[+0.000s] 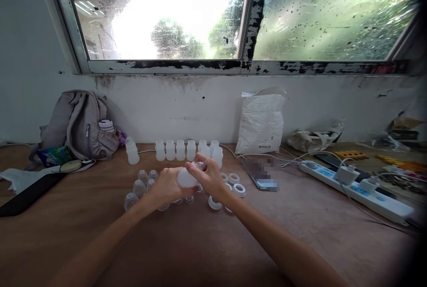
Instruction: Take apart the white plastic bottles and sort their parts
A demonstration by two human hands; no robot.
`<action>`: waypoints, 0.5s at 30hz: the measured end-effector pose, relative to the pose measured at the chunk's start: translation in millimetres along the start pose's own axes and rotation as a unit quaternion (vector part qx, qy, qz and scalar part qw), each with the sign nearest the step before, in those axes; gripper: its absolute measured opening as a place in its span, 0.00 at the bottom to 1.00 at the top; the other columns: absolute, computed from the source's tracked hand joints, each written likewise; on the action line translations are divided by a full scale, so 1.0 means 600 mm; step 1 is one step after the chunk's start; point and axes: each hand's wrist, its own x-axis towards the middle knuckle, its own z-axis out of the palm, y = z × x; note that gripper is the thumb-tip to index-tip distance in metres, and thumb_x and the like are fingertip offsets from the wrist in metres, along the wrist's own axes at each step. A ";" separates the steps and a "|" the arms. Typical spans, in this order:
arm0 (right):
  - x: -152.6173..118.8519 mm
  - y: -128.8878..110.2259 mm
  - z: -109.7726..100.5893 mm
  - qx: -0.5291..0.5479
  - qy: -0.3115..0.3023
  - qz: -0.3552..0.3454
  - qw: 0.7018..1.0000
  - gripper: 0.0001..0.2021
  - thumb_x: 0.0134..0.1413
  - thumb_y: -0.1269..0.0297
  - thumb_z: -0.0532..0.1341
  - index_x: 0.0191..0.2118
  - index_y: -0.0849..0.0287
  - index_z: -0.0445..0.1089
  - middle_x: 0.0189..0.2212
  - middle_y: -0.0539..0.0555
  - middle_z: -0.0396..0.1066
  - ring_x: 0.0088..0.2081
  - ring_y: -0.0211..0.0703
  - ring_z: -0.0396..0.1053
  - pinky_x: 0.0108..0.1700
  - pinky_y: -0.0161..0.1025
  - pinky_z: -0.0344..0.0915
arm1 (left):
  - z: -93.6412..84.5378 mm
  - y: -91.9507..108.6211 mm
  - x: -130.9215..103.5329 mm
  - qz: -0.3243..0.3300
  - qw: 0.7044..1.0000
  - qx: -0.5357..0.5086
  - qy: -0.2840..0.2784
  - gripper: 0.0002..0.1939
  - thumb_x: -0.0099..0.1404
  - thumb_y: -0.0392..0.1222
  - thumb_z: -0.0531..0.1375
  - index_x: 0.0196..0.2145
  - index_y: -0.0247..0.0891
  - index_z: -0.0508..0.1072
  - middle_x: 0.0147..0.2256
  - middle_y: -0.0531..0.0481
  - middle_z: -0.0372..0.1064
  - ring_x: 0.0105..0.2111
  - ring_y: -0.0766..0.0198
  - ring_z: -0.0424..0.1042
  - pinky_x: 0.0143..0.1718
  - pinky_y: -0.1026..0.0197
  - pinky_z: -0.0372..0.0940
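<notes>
A white baby bottle (186, 178) is held tilted between my hands above the table. My left hand (168, 182) is wrapped around its body. My right hand (211, 175) is closed around its clear top end, and the fingers hide most of that part. Clear domed caps (139, 188) stand on the table to the left of my left hand. White screw rings (239, 190) lie to the right, beyond and beside my right wrist. Small clear pieces (189, 199), perhaps teats, are partly hidden beneath my hands.
Several white bottles (180, 150) stand in a row near the wall; another with a clear top (132, 151) stands at left. A backpack (83, 122), a white plastic package (260, 122), a phone (265, 183) and a power strip (356, 191) with cables surround the work area.
</notes>
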 end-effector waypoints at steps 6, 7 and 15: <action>0.000 -0.019 -0.021 0.128 -0.145 -0.024 0.981 0.12 0.47 0.57 0.58 0.25 0.61 0.60 0.18 0.45 0.53 0.20 0.30 0.51 0.20 0.29 0.48 | 0.003 -0.019 -0.004 -0.093 0.886 -0.381 -0.249 0.14 0.47 0.48 0.58 0.26 0.33 0.67 0.20 0.51 0.63 0.20 0.67 0.62 0.22 0.65 0.56; 0.004 -0.021 -0.029 0.159 -0.184 -0.025 0.970 0.11 0.46 0.57 0.59 0.30 0.61 0.62 0.21 0.46 0.57 0.22 0.30 0.54 0.22 0.29 0.51 | 0.003 -0.024 -0.004 -0.096 0.845 -0.441 -0.287 0.15 0.46 0.49 0.57 0.26 0.32 0.67 0.19 0.51 0.62 0.19 0.67 0.61 0.22 0.64 0.56; 0.042 0.014 -0.082 0.192 -0.231 0.029 0.953 0.24 0.46 0.57 0.60 0.49 0.52 0.54 0.38 0.52 0.59 0.32 0.35 0.63 0.28 0.31 0.63 | -0.001 -0.049 0.007 -0.090 0.796 -0.555 -0.223 0.16 0.50 0.49 0.57 0.27 0.31 0.67 0.19 0.51 0.61 0.19 0.69 0.61 0.23 0.65 0.56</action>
